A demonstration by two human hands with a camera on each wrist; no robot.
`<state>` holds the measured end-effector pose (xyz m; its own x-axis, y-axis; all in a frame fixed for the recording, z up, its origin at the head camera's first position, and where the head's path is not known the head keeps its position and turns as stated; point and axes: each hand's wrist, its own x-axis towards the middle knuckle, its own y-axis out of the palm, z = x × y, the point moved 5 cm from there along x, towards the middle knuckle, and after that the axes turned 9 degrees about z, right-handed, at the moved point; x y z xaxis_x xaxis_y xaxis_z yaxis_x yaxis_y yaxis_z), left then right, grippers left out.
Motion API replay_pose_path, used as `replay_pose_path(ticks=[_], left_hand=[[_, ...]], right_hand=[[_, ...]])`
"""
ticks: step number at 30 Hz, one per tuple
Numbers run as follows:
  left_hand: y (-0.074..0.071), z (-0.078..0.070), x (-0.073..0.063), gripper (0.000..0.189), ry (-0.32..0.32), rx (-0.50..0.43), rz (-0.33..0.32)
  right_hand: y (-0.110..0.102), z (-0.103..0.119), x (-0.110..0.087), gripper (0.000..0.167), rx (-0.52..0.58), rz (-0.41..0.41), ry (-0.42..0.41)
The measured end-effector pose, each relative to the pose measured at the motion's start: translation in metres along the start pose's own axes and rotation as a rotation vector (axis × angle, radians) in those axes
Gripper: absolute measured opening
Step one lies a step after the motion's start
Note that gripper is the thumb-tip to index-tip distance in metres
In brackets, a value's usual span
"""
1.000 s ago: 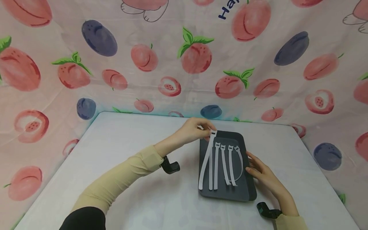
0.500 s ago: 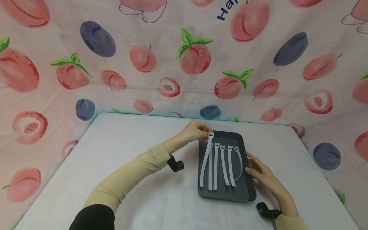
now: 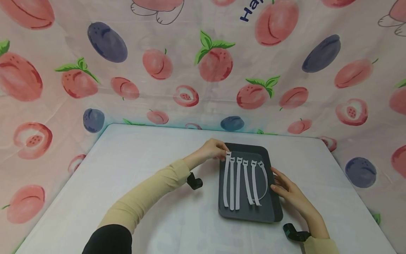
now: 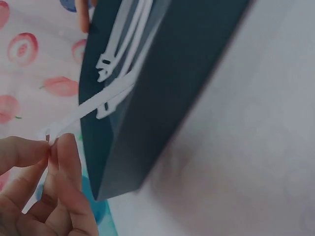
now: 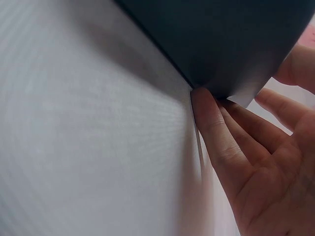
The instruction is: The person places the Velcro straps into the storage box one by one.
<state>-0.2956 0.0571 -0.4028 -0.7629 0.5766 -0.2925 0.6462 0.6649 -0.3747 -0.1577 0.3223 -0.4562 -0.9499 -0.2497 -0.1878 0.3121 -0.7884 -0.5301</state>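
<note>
My left hand (image 3: pixel 213 150) pinches the slotted head of a white cable tie (image 3: pixel 226 181) at the upper left of a dark grey tray (image 3: pixel 245 214). The tie's strap hangs down over the tray's left part, beside several other white cable ties (image 3: pixel 237 190) laid in a row, heads away from me. In the left wrist view, thumb and fingers hold the tie's end above the tray's rim. Along the tray's right side rests my right hand (image 3: pixel 295 195), fingers extended. The right wrist view shows its fingertips (image 5: pixel 204 101) touching the tray's lower side.
Under the tray is a white tabletop (image 3: pixel 177 225), stretching to both sides. A fruit-print cloth (image 3: pixel 177 35) hangs behind the table and at its sides. The rightmost cable tie (image 3: pixel 265 180) in the tray is bent in a curve.
My left hand has moved down and slightly left with the cable tie. The strap, slanted before, now lies nearly parallel to the row. The right hand stays at the tray's side.
</note>
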Motion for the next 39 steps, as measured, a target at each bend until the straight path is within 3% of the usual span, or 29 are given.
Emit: replay_pose_path(ticks=[9, 23, 39], left_hand=[[0.002, 0.012, 0.008, 0.015, -0.009, 0.088, -0.014], [0.006, 0.017, 0.012, 0.013, 0.030, 0.214, -0.038], [0.004, 0.018, 0.010, 0.014, 0.051, 0.214, -0.069]], right_hand=[[0.001, 0.000, 0.001, 0.067, 0.004, -0.002, -0.002], [0.001, 0.000, 0.002, 0.068, 0.005, -0.002, 0.005], [0.000, 0.000, 0.001, 0.069, 0.012, -0.006, 0.018]])
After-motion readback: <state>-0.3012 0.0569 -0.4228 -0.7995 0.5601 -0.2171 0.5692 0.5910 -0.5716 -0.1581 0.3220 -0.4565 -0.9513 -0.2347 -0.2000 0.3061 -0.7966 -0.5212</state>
